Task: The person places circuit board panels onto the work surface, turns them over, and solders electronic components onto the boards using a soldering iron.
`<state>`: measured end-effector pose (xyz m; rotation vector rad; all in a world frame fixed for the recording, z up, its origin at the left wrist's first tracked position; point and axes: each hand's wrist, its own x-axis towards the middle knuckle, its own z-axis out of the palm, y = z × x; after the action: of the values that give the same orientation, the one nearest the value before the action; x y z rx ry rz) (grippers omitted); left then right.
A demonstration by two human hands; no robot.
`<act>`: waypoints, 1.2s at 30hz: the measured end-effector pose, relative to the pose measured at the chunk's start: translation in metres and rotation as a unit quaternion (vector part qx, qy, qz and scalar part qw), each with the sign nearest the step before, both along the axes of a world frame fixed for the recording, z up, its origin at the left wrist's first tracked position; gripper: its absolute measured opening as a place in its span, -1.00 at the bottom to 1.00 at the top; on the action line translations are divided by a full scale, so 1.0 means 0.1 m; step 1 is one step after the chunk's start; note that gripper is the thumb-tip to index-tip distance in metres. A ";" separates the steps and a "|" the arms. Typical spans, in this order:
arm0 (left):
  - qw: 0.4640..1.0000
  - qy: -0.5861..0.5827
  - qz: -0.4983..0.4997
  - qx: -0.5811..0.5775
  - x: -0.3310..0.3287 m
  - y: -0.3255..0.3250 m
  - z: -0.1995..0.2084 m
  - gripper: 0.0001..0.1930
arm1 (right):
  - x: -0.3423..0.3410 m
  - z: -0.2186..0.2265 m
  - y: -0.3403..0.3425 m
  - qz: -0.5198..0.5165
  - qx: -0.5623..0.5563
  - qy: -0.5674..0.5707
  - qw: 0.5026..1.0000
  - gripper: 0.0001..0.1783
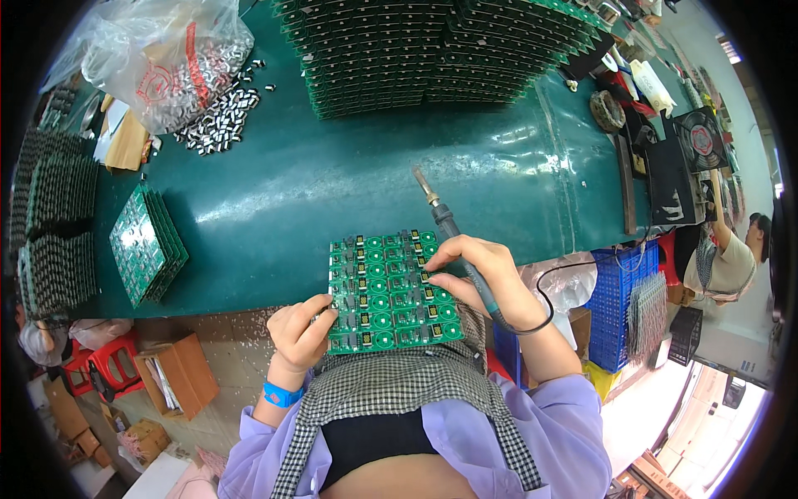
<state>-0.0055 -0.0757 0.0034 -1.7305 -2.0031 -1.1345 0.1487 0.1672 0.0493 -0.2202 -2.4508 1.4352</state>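
A green circuit board panel [386, 293] with rows of small black and yellowish parts lies at the table's front edge, partly over my lap. My left hand [299, 331] is closed at its left edge, fingers curled. A small dark thing shows between those fingertips, too small to name. My right hand [482, 270] holds a soldering iron [446, 220] across the palm, its tip pointing up and away over the table, apart from the board. The index finger and thumb of that hand reach down to the board's right side, the gap between them small.
A plastic bag [170, 62] and a pile of small silver parts [220, 118] are at the far left. Stacked boards [416, 62] stand at the back; more boards [145, 245] lean at left. At right are a fan [700, 140], a blue crate [622, 308] and the iron's cord [544, 291].
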 end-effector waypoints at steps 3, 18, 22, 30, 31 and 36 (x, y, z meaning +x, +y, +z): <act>1.000 0.003 0.003 0.002 0.01 -0.01 0.01 -0.75 | 0.01 0.01 -0.03 0.002 -0.022 -0.012 1.000 -0.73; 0.848 -0.508 0.137 -0.068 -0.30 0.43 0.35 -0.92 | 0.13 -0.30 -0.19 -0.195 -0.165 0.124 0.959 -0.67; 0.812 -0.577 0.078 -0.044 -0.51 0.71 0.09 -0.89 | 0.03 -0.51 -0.26 -0.281 -0.108 0.068 0.951 -0.67; 0.844 -0.472 0.204 -0.154 -0.73 0.48 0.22 -0.83 | 0.20 -0.41 -0.08 -0.190 0.193 0.068 0.960 -0.58; 0.775 -0.567 0.248 -0.130 -0.80 0.43 0.35 -0.84 | 0.30 -0.34 -0.06 -0.178 0.097 0.064 0.977 -0.54; 0.926 -0.216 0.309 -0.014 -0.68 0.82 0.60 -0.90 | 0.33 -0.37 0.04 -0.225 -0.069 0.188 0.953 -0.23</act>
<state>-0.0737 0.0060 0.0637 -0.7636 -2.5551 -1.3142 0.1821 0.1714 0.0126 -0.4558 -1.8467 1.3007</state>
